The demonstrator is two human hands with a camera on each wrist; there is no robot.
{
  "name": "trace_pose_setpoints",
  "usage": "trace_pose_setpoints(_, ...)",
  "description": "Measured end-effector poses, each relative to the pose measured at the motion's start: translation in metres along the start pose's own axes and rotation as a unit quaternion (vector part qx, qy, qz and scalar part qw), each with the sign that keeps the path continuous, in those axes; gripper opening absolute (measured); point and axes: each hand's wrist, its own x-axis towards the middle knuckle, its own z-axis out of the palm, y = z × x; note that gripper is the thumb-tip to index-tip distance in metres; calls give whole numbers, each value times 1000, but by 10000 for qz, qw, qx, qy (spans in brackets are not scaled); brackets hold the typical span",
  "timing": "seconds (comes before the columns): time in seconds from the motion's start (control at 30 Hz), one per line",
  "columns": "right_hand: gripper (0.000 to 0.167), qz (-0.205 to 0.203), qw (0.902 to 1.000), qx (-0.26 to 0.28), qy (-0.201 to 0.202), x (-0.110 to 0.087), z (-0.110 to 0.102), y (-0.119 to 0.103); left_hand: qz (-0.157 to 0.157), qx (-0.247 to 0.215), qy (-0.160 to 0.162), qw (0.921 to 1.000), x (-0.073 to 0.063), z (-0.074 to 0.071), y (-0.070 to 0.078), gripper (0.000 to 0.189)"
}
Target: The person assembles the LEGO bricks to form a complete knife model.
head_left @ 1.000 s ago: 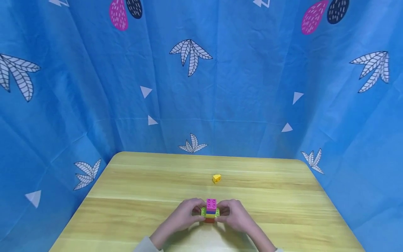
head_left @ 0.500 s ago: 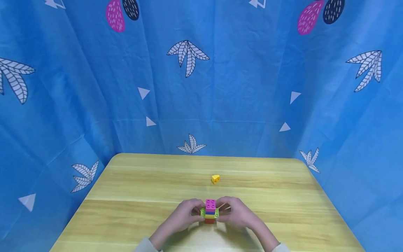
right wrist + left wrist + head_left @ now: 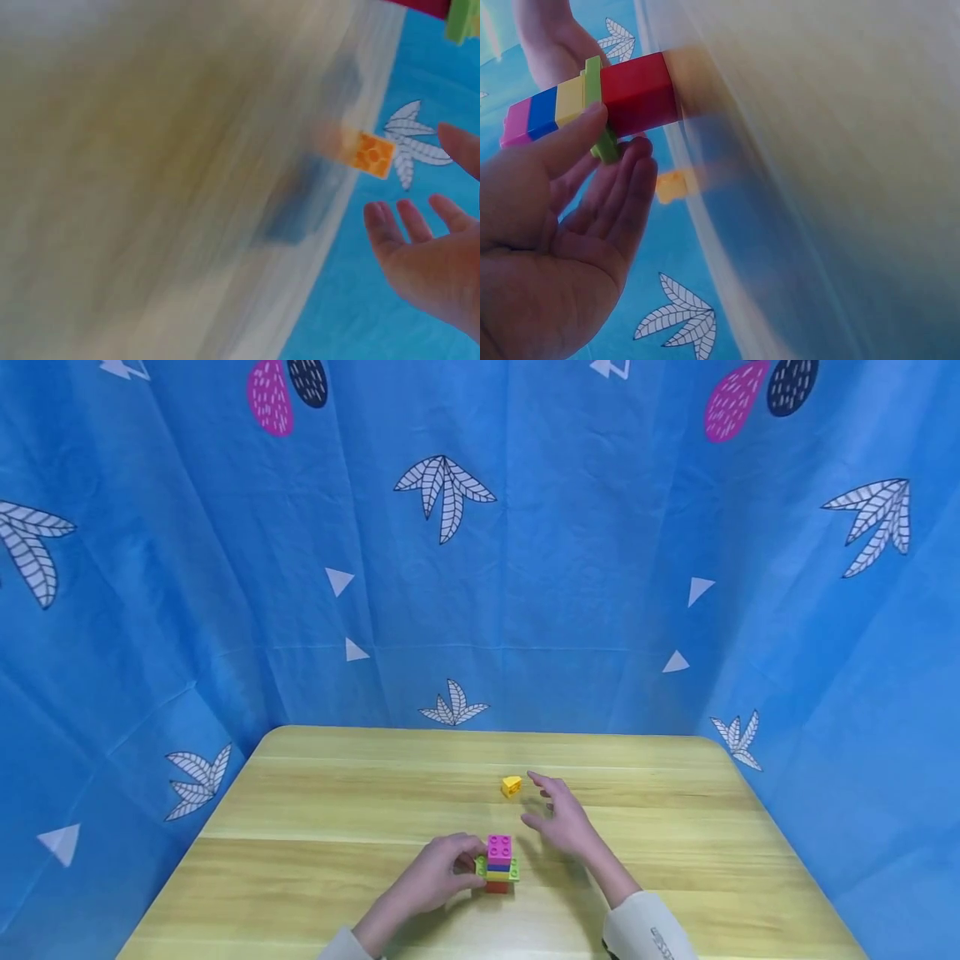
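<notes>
Far left, the blue curtain [image 3: 112, 635], printed with leaves and triangles, hangs beside the table [image 3: 300, 810] and runs on behind it. Your left sleeve [image 3: 347, 946] is pale and enters at the bottom edge. Your left hand [image 3: 437, 875] pinches the left end of the stack's green piece [image 3: 481, 866]: thumb on the near side, fingers curled at the far side. The stack [image 3: 499, 862] is upright on the near part of the table, between you and the yellow brick. Order from the bottom: red, green, yellow, blue, pink; the green piece is wider and juts out to both sides, and the pink top shows four studs. The yellow brick [image 3: 511, 787] lies on the table beyond the stack and slightly to its right, well apart from it. Your right hand [image 3: 564, 822] is just beside the brick, on its right, thumb and fingers spread, holding nothing; the right wrist view shows a gap between your fingertips and the brick. Your right sleeve [image 3: 647, 928], pale with a small dark print, covers the forearm below.
</notes>
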Motion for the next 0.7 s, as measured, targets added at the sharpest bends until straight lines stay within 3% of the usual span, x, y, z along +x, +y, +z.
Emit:
trace_pose_setpoints(0.27, 79, 242, 9996, 43, -131, 20, 13, 14, -65, -38, -48, 10000, -1, 1, 3, 33)
trace_pose_setpoints(0.7, 57, 359, 9991, 108, -179, 45, 28, 13, -79, -60, -48, 9999, -1, 1, 1, 33)
